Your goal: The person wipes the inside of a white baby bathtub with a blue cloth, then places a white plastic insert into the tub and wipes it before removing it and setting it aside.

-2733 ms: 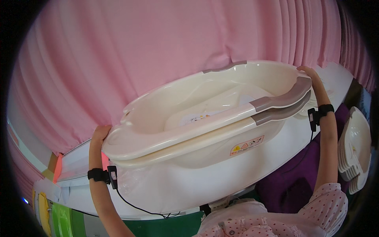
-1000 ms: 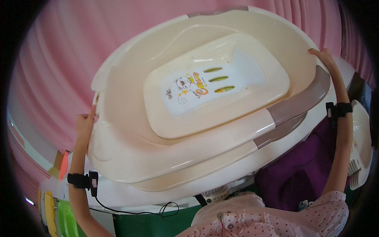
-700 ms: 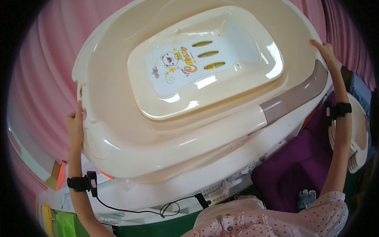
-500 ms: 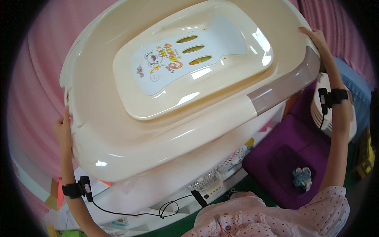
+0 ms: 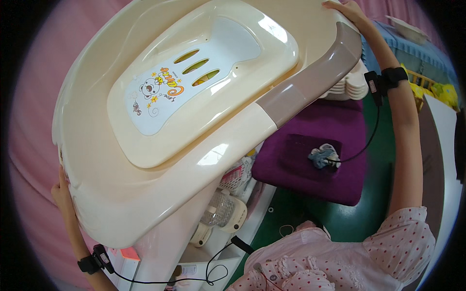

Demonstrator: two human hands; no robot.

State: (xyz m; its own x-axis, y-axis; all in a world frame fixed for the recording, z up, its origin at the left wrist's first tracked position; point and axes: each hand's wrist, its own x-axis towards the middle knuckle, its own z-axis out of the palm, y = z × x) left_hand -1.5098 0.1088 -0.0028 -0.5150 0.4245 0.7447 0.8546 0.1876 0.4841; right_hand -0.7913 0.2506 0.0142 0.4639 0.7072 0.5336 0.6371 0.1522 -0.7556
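A large cream baby bathtub [image 5: 213, 154] with a taupe section on its near rim fills the upper left and middle. Inside it lies a cream insert [image 5: 204, 104] with a white panel, a cartoon bear and three slots. My left hand [image 5: 62, 194] is closed around the tub's left end, its fingers partly hidden behind the rim. At the far right end, my right hand [image 5: 352, 13] grips the rim with the fingertips over the edge. Black straps with small devices sit on both my forearms, with cables running from them.
Below the tub stands a white shelf unit [image 5: 264, 203] holding mesh baskets and a cream appliance [image 5: 236, 216]. A purple seat [image 5: 310, 186] carries a small blue-white cloth bundle [image 5: 325, 156]. Pink curtain [image 5: 31, 126] hangs at left. Stacked white plastic pieces [image 5: 357, 82] stand behind the seat.
The tub has shifted left and turned counterclockwise, its right end swinging up and away, with both hands still on it. More of the purple seat and green floor shows.
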